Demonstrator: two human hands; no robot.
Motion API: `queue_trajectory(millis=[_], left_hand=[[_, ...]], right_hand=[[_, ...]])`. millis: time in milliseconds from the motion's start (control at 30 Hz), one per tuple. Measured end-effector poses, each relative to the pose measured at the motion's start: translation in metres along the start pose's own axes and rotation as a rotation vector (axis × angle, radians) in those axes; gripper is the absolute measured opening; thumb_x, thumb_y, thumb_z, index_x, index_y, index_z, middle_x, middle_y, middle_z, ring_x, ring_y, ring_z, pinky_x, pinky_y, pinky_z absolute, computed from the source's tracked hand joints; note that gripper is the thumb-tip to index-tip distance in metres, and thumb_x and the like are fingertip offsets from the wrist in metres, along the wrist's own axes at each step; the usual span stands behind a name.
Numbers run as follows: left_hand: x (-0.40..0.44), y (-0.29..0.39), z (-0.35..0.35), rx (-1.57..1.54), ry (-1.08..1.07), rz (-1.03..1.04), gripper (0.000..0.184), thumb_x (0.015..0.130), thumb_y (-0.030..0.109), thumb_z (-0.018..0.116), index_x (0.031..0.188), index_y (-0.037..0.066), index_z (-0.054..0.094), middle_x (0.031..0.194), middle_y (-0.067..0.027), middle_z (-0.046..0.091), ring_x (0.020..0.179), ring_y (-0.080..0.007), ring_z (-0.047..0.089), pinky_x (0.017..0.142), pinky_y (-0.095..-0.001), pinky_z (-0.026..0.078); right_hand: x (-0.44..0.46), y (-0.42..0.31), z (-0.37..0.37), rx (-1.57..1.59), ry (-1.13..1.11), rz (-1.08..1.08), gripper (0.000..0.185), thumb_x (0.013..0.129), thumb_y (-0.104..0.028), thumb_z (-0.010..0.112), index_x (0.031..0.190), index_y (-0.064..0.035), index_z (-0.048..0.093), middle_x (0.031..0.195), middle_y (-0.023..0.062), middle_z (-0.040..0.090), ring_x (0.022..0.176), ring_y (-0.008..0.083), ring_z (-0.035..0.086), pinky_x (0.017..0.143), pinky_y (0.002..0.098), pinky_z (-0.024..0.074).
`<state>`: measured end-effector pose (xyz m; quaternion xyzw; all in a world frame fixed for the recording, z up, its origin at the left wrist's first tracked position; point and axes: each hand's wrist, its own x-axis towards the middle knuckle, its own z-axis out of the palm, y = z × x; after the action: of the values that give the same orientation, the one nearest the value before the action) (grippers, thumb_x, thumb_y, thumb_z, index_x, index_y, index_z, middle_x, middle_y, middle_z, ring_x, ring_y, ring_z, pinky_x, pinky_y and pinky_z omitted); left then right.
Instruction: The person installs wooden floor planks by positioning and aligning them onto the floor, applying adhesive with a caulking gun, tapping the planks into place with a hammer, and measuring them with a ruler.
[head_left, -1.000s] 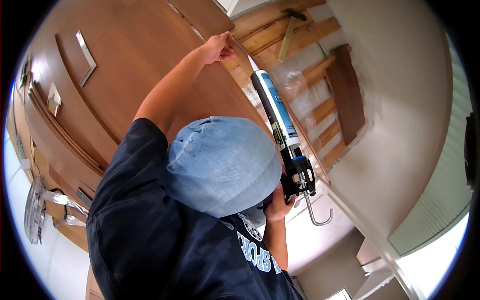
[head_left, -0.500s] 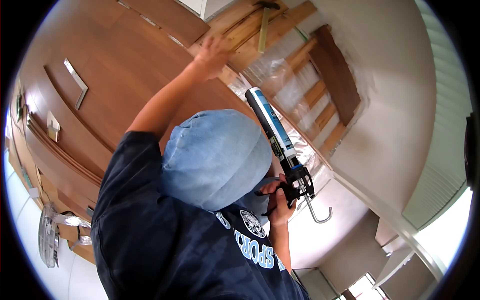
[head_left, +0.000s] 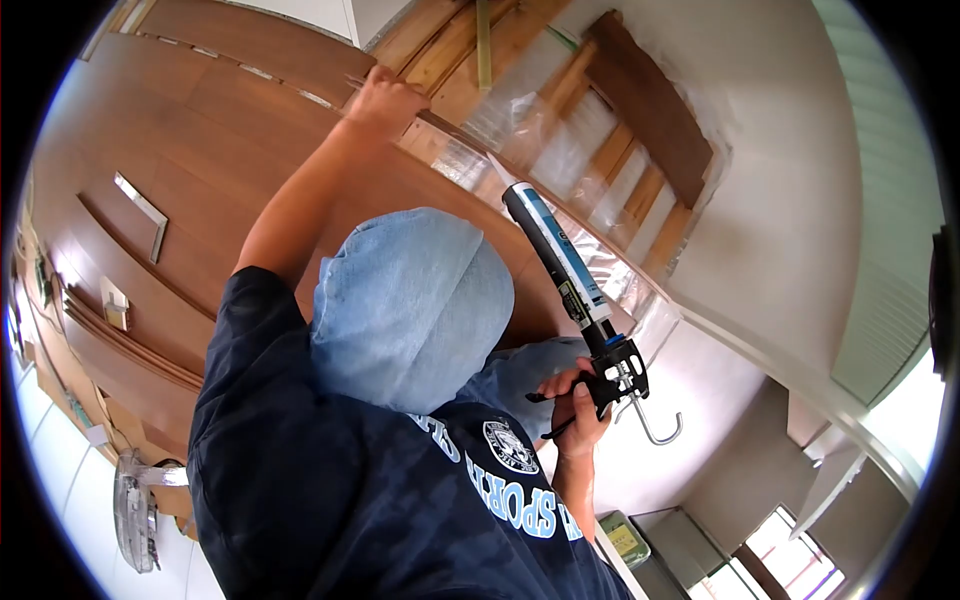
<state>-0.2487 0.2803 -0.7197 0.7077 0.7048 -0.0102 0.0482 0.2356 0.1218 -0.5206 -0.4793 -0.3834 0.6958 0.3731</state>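
My right hand is wrapped around the handle of a black caulking gun. A white and blue sealant cartridge sits in it, its pale nozzle tilted up toward the floor opening. My left hand reaches far forward, its fingers curled down over the end of a narrow brown wooden strip by the edge of the flooring. The fingertips are partly hidden. Shiny foil-like sheeting shows beside the strip. My bent knee in blue denim stands between the two hands.
Brown floorboards cover the left side, with a metal square and stacked boards on them. Wooden joists and clear plastic show in the opening. A dark brown board lies across it near the wall.
My left hand has come down from a spread, raised pose and closed at the strip's end. The caulking gun stays in my right hand, slightly lower and further right in view.
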Motion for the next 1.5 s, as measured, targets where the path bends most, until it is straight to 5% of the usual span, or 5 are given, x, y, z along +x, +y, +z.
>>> queue_trajectory(millis=[433,500,633,767,1500], left_hand=[[-0.019,-0.101,-0.014,0.031,-0.106,-0.239,0.034,0.092,0.008,0.065,0.119,0.026,0.076,0.118,0.0023,0.075,0.115,-0.0189,0.07,0.114,-0.0452,0.036],[-0.012,-0.08,-0.006,0.052,-0.101,-0.231,0.033,0.092,0.007,0.065,0.118,0.023,0.076,0.118,0.0006,0.075,0.114,-0.019,0.07,0.113,-0.0455,0.037],[0.004,0.025,0.017,0.114,0.24,0.178,0.028,0.09,0.009,0.066,0.113,0.021,0.075,0.113,-0.0029,0.075,0.109,-0.0207,0.073,0.105,-0.0446,0.046],[0.024,0.076,0.025,0.001,0.118,0.343,0.026,0.092,0.011,0.064,0.112,0.022,0.076,0.11,-0.0033,0.076,0.103,-0.0231,0.075,0.105,-0.0411,0.048],[0.048,0.1,-0.014,-0.041,-0.194,0.065,0.038,0.104,0.016,0.052,0.134,0.026,0.073,0.124,-0.0116,0.076,0.115,-0.0344,0.071,0.103,-0.0446,0.054]], right_hand=[[0.005,0.012,-0.002,0.018,0.002,0.009,0.04,0.105,-0.019,0.059,0.14,0.0005,0.055,0.088,0.0131,0.06,0.082,0.0273,0.06,0.079,0.0486,0.0536],[0.002,0.01,-0.007,0.005,0.01,0.018,0.04,0.104,-0.018,0.059,0.139,0.0004,0.055,0.088,0.0127,0.06,0.082,0.027,0.06,0.079,0.0486,0.0534],[-0.005,0.006,-0.012,0.02,0.043,0.031,0.04,0.105,-0.018,0.059,0.14,0.0014,0.055,0.088,0.0122,0.059,0.081,0.0262,0.06,0.078,0.0478,0.0531],[-0.014,-0.002,-0.018,-0.024,0.086,0.008,0.039,0.104,-0.017,0.058,0.138,0.0021,0.055,0.087,0.0123,0.06,0.08,0.0261,0.06,0.077,0.0466,0.0532],[-0.048,-0.031,-0.145,0.048,0.365,-0.049,0.029,0.101,-0.01,0.058,0.126,0.0018,0.061,0.081,0.0099,0.059,0.072,0.0245,0.062,0.07,0.0413,0.0555]])
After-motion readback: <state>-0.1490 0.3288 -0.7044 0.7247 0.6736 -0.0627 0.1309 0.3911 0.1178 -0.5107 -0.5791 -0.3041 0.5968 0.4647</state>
